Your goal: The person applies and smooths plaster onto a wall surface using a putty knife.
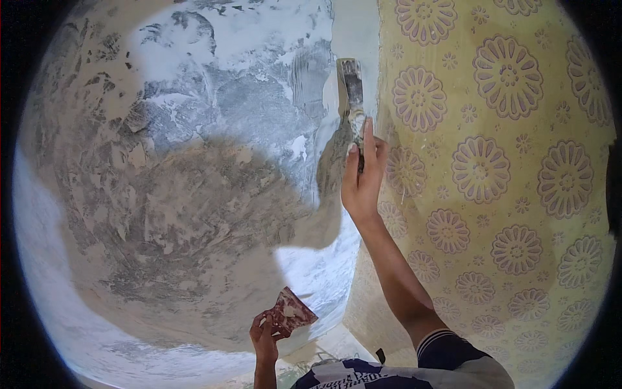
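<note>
My right hand (364, 175) is raised high, holding a narrow putty knife (352, 81) by its handle, with the blade at the smooth grey-white strip (355, 29) along the wall corner; whether the blade touches it is unclear. My left hand (264, 338) is low in view, gripping a small reddish-brown board or scraper (291, 310) smeared with pale material. The wall on the left (201, 84) has patchy grey and white plaster, and my arm's shadow falls on it beside the knife.
A yellow wall with purple flower patterns (512, 117) meets the plastered wall at the corner on my right. Low in view, a pale surface (330, 343) shows at the foot of the corner, partly hidden behind my clothing.
</note>
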`<state>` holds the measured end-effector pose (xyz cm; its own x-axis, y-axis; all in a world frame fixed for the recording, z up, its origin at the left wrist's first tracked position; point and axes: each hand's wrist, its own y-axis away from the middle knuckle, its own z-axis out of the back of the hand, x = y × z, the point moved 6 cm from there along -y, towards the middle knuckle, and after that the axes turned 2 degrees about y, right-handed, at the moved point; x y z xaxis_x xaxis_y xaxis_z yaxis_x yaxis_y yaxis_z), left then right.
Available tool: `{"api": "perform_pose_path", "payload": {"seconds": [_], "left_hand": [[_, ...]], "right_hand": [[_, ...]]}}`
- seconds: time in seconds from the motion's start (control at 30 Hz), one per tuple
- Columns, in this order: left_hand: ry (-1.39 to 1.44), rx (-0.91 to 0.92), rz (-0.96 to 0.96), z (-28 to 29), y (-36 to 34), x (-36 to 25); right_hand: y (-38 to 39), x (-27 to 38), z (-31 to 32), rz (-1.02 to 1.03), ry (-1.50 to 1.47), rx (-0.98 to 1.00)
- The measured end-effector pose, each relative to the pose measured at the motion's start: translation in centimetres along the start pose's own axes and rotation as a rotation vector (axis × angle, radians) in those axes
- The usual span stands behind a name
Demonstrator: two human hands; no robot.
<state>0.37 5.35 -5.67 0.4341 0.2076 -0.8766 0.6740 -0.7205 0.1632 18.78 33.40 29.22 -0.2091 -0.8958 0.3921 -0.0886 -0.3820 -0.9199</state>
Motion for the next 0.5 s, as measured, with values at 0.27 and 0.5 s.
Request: {"api": "perform_pose_path", "payload": {"seconds": [0.27, 0.5], "left_hand": [[-0.008, -0.005, -0.019, 0.2, 0.2, -0.2], [0.006, 0.024, -0.041, 0.1, -0.2, -0.4]], "right_hand": [[6.2, -0.9, -1.1, -0.088, 0.001, 0.063], [5.5, -0.7, -0.2, -0.002, 0.003, 0.020]]}}
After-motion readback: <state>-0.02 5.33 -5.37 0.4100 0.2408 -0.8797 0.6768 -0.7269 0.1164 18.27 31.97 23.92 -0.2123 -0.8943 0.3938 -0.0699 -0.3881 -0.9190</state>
